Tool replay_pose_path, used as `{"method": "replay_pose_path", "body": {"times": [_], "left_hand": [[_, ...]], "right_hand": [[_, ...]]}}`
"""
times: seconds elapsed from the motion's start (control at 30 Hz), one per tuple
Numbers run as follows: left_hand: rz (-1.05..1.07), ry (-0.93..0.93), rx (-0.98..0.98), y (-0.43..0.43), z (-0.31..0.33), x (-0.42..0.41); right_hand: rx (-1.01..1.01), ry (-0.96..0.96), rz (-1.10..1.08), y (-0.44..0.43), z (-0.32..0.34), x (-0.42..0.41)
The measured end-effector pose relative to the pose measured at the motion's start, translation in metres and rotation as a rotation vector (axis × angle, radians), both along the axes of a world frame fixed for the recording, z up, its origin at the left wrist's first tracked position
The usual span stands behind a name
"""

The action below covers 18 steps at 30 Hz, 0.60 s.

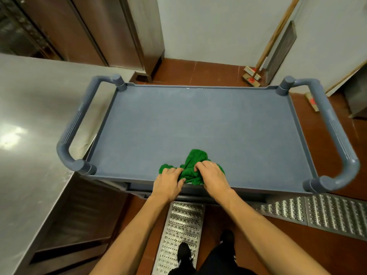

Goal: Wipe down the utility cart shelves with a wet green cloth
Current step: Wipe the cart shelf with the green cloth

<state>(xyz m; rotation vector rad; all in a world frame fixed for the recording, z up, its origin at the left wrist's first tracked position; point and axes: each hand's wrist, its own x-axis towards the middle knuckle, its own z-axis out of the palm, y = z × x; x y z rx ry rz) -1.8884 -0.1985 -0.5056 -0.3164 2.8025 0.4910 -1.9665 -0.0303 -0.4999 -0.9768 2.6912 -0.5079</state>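
A blue-grey utility cart stands in front of me, its flat top shelf (pixel 198 120) bare apart from a bunched green cloth (pixel 193 158) lying at the near edge. My left hand (pixel 168 181) grips the cloth's left part with curled fingers. My right hand (pixel 211 175) presses down on its right part, fingers closed over the folds. Both hands rest at the shelf's front rim. The lower shelves are hidden under the top one.
A curved handle (pixel 75 124) sticks out on the left end and another handle (pixel 337 132) on the right. A steel counter (pixel 29 135) adjoins the left. Brooms (pixel 252 76) lean on the far wall. Metal floor grates (pixel 178 235) lie by my feet.
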Motion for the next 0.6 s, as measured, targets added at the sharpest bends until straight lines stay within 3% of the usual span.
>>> {"method": "replay_pose_path", "body": {"times": [0.33,0.47,0.6], "left_hand": [[0.119,0.035,-0.017,-0.052,0.004,0.021],[0.22,0.071,0.084,-0.055,0.025,0.017],[0.184,0.137,0.165,-0.065,0.049,0.017]], "right_hand": [[0.017,-0.044,0.018,-0.05,0.012,0.019],[0.11,-0.003,-0.032,-0.054,0.029,0.023],[0.126,0.048,0.006,-0.045,0.044,0.032]]}}
